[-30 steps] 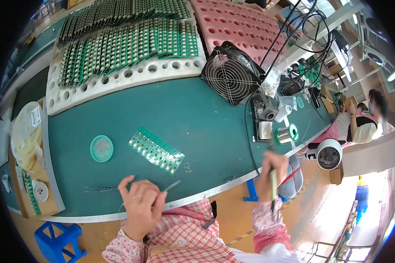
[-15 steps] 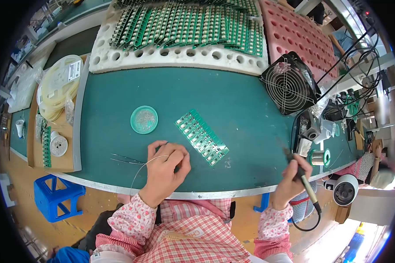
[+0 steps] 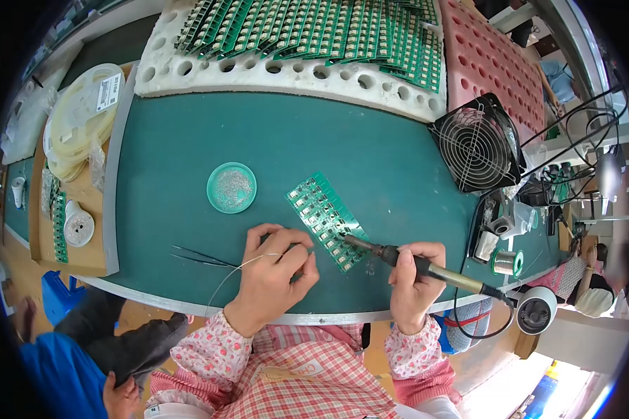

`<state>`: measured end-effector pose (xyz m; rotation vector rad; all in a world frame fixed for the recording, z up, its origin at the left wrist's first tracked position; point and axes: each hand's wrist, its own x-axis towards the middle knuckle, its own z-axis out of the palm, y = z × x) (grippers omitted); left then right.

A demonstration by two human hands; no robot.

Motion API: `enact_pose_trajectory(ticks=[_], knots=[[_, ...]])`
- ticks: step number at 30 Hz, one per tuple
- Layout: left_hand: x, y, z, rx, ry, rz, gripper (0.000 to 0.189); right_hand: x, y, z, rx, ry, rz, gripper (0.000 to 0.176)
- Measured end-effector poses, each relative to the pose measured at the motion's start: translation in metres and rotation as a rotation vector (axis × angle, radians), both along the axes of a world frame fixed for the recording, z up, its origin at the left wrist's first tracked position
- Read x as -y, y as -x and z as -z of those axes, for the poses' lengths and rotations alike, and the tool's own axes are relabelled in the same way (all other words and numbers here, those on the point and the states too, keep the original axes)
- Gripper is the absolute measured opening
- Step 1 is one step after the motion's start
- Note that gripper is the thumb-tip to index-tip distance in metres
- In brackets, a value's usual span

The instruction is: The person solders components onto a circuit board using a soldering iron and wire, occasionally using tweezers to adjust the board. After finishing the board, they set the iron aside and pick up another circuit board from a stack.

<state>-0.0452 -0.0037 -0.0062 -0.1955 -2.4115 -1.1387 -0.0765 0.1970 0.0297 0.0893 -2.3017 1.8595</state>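
Observation:
A green circuit board panel (image 3: 325, 220) with rows of small parts lies on the mat in front of me. My right hand (image 3: 417, 286) is closed around the handle of a soldering iron (image 3: 437, 270), whose tip overlaps the panel's right part. Just left of the panel, my left hand (image 3: 276, 276) is closed, fingertips pinched near the panel's edge. Thin solder wire (image 3: 223, 281) runs across its fingers, and black tweezers (image 3: 203, 257) stick out to the left from under it. A round green dish (image 3: 232, 188) of tiny metallic pieces sits beyond that hand.
White foam (image 3: 251, 80) holding many boards spans the back, beside pink foam (image 3: 468, 63). A black fan (image 3: 476, 143) and solder spool (image 3: 507, 262) stand right. A cardboard tray (image 3: 94, 241) with reels is left. Another person's hand (image 3: 121, 396) shows at lower left.
My right hand has moved left, bringing the soldering iron's tip over the panel. The left hand keeps its grip beside the panel. Another person has come into view at lower left.

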Motion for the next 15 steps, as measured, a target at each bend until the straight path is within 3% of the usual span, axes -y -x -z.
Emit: enact_pose_trajectory(ticks=[6, 10, 15], knots=[[0.003, 0.000, 0.004, 0.013, 0.032, -0.032, 0.015, -0.005, 0.003, -0.002, -0.190, -0.293, -0.155, 0.018], [0.000, 0.002, 0.003, -0.004, 0.015, -0.038, 0.019, 0.001, 0.011, -0.002, -0.369, -0.367, -0.276, 0.019], [0.001, 0.001, 0.004, 0.010, 0.012, -0.032, 0.019, 0.009, 0.017, -0.006, -0.374, -0.414, -0.332, 0.017]])
